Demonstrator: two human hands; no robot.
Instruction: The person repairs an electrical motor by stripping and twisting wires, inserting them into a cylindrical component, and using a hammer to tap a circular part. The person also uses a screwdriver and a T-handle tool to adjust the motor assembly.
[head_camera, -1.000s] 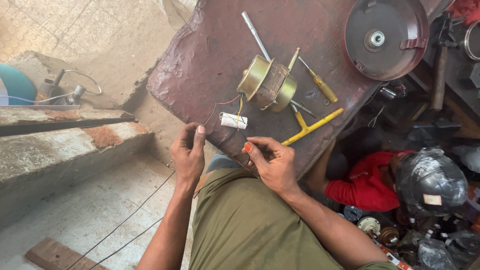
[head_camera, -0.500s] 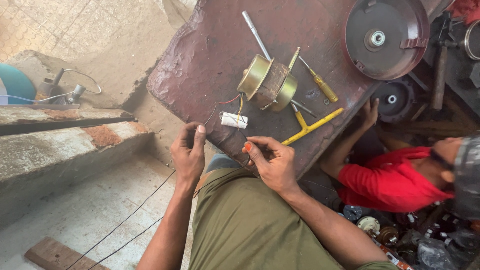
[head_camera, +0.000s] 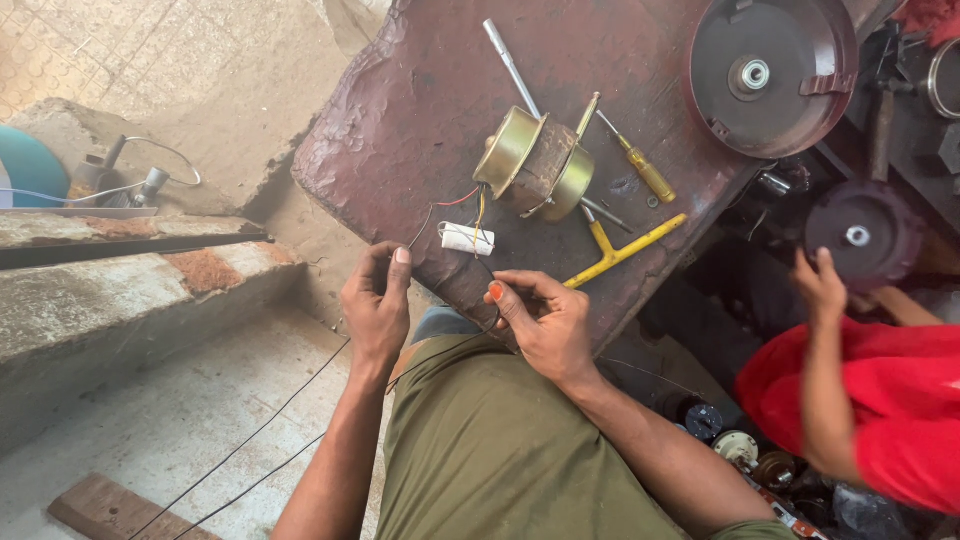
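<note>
Left hand (head_camera: 375, 305) pinches thin black wire (head_camera: 250, 440), right hand (head_camera: 540, 322) pinches its other stretch, both just below brass motor (head_camera: 535, 165); wire ends hidden in fingers, leads barely visible.

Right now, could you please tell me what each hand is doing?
Left hand: fingers pinched shut on the thin black wire.
Right hand: fingers pinched shut on a wire end.
</note>
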